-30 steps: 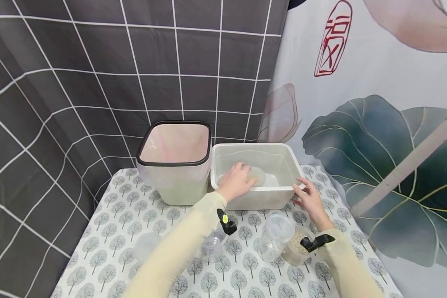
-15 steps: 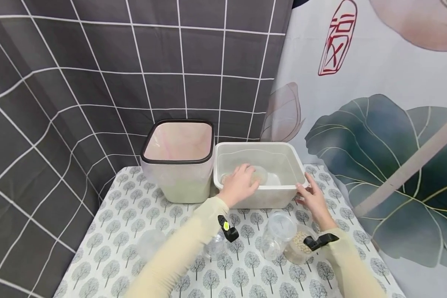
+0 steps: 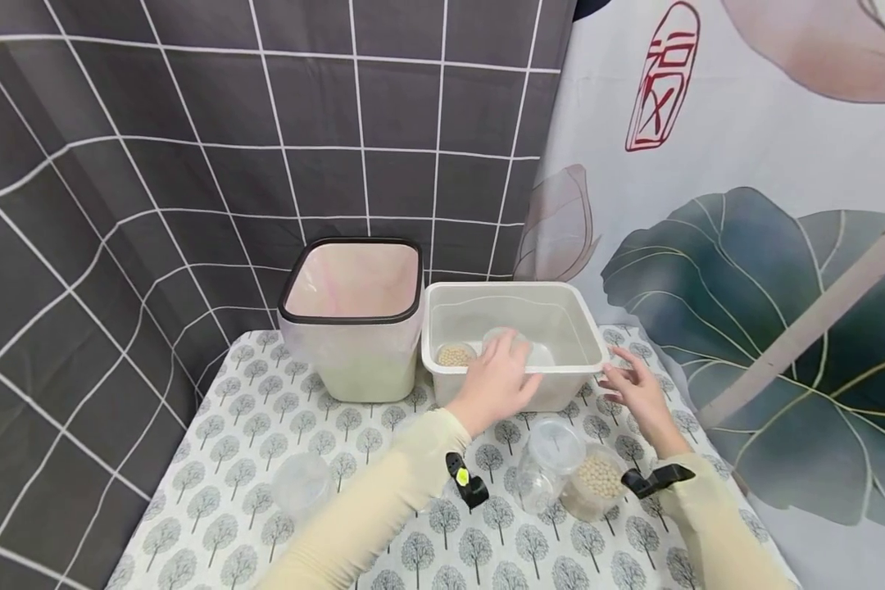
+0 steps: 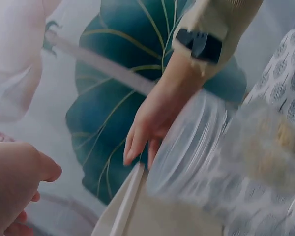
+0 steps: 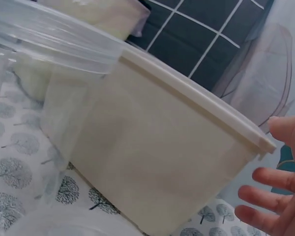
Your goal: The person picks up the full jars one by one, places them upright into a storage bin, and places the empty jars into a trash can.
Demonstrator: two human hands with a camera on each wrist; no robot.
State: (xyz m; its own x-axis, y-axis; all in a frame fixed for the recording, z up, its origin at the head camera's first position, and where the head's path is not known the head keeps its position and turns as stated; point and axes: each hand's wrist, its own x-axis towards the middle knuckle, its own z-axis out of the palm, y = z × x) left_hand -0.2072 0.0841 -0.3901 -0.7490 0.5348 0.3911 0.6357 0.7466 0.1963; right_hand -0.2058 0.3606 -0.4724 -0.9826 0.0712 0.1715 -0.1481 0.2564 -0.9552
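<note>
We list, left to right: bin (image 3: pixel 350 319); white tub (image 3: pixel 516 403) on the surface, holding a clear lid (image 3: pixel 519 342). Left hand (image 3: pixel 496 385) over its rim, right hand (image 3: pixel 634 385) beside, both released. Tub likely light, stiff, smooth; grip the rim.

Head view: left hand (image 3: pixel 496 383) covers part of the near wall of the white tub (image 3: pixel 587 328); whether its fingers touch the rim cannot be told. A clear item inside the tub, behind that hand, is too faint to identify. Both forearms cut off by the bottom edge.

Left wrist view: blurred throughout; the left hand is cut off at the lower left corner, and the clear jar (image 4: pixel 196 147) beside the tub is smeared.

Right wrist view: right hand (image 5: pixel 280 196) cut off at the right edge, only fingers (image 5: pixel 258 194) show.
</note>
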